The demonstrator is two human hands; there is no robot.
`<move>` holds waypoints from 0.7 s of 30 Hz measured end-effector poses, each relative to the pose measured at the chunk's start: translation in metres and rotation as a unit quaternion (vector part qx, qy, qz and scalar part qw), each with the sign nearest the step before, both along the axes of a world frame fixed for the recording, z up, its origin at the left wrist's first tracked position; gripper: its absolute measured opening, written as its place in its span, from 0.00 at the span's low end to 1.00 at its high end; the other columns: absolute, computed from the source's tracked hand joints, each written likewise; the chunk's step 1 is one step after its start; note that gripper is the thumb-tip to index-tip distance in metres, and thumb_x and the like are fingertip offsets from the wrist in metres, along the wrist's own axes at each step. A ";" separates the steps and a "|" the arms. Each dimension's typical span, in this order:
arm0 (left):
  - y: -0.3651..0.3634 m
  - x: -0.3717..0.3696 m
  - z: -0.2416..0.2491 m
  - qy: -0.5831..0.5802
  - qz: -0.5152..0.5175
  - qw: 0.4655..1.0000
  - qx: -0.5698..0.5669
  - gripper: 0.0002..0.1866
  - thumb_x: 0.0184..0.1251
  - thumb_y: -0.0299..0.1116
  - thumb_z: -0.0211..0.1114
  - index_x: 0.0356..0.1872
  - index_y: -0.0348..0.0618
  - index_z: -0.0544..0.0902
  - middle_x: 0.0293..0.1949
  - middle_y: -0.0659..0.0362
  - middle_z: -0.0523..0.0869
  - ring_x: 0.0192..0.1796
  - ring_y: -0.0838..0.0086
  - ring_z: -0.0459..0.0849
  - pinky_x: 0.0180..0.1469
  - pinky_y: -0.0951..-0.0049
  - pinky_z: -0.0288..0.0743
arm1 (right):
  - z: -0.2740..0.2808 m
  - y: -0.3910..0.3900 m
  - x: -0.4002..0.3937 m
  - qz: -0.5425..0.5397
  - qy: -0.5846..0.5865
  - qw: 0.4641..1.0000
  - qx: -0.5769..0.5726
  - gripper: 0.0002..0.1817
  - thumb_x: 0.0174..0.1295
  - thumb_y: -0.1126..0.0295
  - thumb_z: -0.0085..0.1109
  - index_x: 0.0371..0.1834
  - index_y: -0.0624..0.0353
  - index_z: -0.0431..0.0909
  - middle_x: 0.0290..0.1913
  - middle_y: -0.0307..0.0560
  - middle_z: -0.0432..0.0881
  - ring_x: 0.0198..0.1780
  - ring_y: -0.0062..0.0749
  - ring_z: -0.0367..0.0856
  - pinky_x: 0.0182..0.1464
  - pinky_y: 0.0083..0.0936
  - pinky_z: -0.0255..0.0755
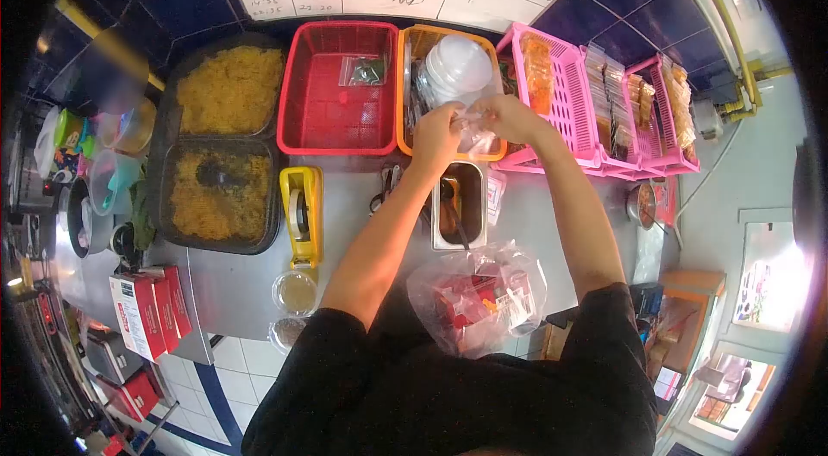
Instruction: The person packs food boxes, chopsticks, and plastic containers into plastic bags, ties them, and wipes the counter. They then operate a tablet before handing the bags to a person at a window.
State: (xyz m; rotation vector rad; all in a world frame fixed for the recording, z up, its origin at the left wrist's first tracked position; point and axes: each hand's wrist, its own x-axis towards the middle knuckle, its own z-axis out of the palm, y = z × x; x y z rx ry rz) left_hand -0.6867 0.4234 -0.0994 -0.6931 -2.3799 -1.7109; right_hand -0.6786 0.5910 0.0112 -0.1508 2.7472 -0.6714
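My left hand [436, 135] and my right hand [507, 117] are close together over the front of an orange basket [495, 51]. Between them the fingers pinch a thin, clear plastic bag [475, 140]; its contents I cannot make out. Just behind the hands, white translucent round lids or tubs [459, 65] lie in the basket. Below my forearms, at the counter's front edge, sits a larger clear plastic bag [479, 296] with red packets inside. A steel container [460, 206] holding a dark-handled utensil stands between my arms.
Left of the orange basket is a red basket [315, 81] with a small zip bag [362, 71]. Farther left lies a dark two-part tray [159, 189] of yellow food. A yellow tape dispenser [302, 215] stands nearby. Pink baskets [569, 103] with packets line the right.
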 end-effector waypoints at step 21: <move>-0.022 -0.003 0.018 -0.095 0.044 0.995 0.004 0.21 0.59 0.30 0.71 0.53 0.39 0.79 0.33 0.50 0.89 0.36 0.57 0.88 0.41 0.61 0.79 | -0.012 0.013 -0.012 -0.105 -0.013 0.983 -0.150 0.17 0.52 0.79 0.70 0.47 0.62 0.83 0.30 0.41 0.81 0.34 0.23 0.78 0.38 0.25 0.73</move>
